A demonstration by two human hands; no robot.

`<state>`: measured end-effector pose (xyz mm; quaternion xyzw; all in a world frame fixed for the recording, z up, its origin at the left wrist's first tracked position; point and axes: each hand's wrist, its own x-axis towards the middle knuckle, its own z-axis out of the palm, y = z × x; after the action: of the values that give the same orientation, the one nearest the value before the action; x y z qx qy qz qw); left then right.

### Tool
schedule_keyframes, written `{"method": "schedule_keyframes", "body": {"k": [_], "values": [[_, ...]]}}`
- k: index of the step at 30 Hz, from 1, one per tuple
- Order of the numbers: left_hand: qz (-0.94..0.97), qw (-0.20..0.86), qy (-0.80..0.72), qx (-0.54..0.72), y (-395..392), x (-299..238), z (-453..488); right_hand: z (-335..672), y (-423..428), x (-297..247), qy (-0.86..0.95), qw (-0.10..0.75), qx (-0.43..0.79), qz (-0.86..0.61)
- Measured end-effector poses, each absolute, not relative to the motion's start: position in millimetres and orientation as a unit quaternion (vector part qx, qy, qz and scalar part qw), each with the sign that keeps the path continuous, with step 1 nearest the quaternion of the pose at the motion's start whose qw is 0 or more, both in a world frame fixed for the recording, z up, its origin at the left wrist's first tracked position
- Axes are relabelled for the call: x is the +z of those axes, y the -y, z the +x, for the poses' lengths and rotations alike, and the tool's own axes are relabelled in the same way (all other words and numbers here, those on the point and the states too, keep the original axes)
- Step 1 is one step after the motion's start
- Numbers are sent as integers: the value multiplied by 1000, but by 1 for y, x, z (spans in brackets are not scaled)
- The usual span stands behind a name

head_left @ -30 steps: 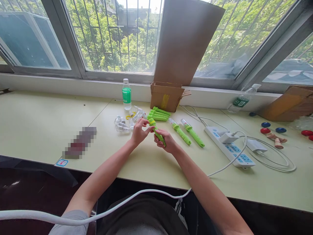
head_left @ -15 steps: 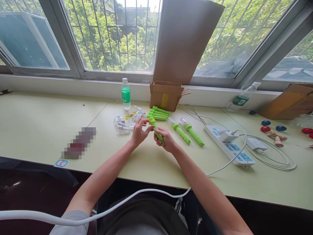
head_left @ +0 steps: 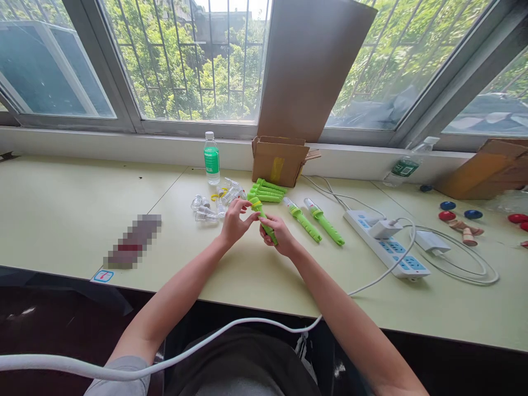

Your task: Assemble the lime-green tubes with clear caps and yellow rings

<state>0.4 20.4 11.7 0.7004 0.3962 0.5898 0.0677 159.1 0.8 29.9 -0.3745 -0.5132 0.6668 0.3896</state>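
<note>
My right hand (head_left: 277,234) is closed round the shaft of a green plastic stick (head_left: 264,221), holding it just above the pale table (head_left: 74,203). My left hand (head_left: 233,220) pinches the ribbed top end of the same stick with fingertips and thumb. Just beyond my hands lies a pile of more green sticks (head_left: 267,192). To its left sit several clear plastic caps (head_left: 208,209) and a yellow ring. Right of my hands, two green sticks fitted with clear tips (head_left: 313,220) lie side by side.
A water bottle (head_left: 212,158) and an open cardboard box (head_left: 279,160) stand by the window sill. A white power strip (head_left: 388,245) with charger and cables lies at right. Red and blue discs (head_left: 456,214) sit far right. A white cable (head_left: 206,341) crosses my lap.
Hardly anything has moved. Both hands stay on the green stick, with only a slight shift of the fingers and of the view.
</note>
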Motion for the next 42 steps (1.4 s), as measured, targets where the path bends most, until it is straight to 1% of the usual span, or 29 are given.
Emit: {"method": "schedule_keyframes", "body": {"k": [17,27,33,38,42], "values": [[704,48,-391,591,-21,11,-1,159,0,32,515,396,664,-371],[709,56,-399,579,-23,12,-4,160,0,30,509,386,671,-376],[703,44,-394,590,-21,14,-3,159,1,32,501,421,653,-381],[704,51,-390,591,-21,14,-2,160,0,30,498,404,669,-376],[702,57,-388,595,-21,14,-1,158,0,28,498,411,665,-375]]}}
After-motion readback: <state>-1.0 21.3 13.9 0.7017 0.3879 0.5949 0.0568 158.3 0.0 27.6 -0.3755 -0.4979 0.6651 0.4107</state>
